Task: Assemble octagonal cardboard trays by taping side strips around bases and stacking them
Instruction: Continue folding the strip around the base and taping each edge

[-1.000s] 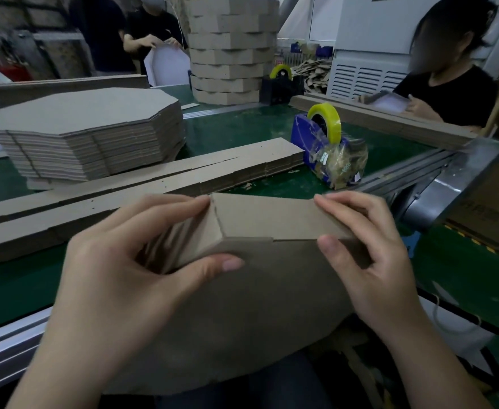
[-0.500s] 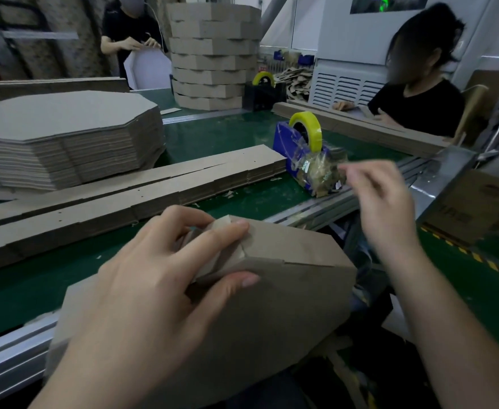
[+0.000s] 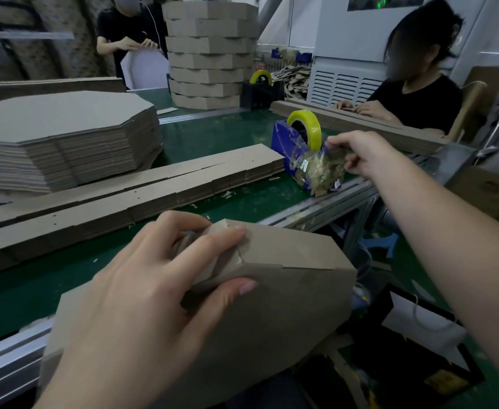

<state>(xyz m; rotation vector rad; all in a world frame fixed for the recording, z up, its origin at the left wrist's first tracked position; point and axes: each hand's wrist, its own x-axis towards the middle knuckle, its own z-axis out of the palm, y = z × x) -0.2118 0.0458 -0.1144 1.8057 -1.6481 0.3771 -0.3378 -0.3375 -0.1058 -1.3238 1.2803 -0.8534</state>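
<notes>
Brown cardboard fills our left hand (image 3: 142,290): the half-built tray (image 3: 271,320) is tipped with its flat base towards us, leaning over the metal rail (image 3: 316,211) at the near edge of the table; our fingers (image 3: 212,246) curl over the folded side strip (image 3: 289,249) at a corner and our thumb presses the base below it, so the hand grips that corner firmly. Our right hand (image 3: 366,154) is stretched well forward of the left one, at the front of the blue tape dispenser (image 3: 282,137) with its yellow roll (image 3: 308,125); forefinger and thumb are drawn towards each other at the crumpled wad of old tape (image 3: 319,172) there, but whether they have tape between them we cannot tell. Between the two hands and beyond the left one lie long piles of flat side strips (image 3: 124,199) on the green belt (image 3: 227,143); further left of the left hand is a stack of octagonal bases (image 3: 65,128). Far beyond both hands rises a column of finished trays (image 3: 209,54) beside a second dispenser (image 3: 261,90); two other people (image 3: 419,93) work cardboard there.
</notes>
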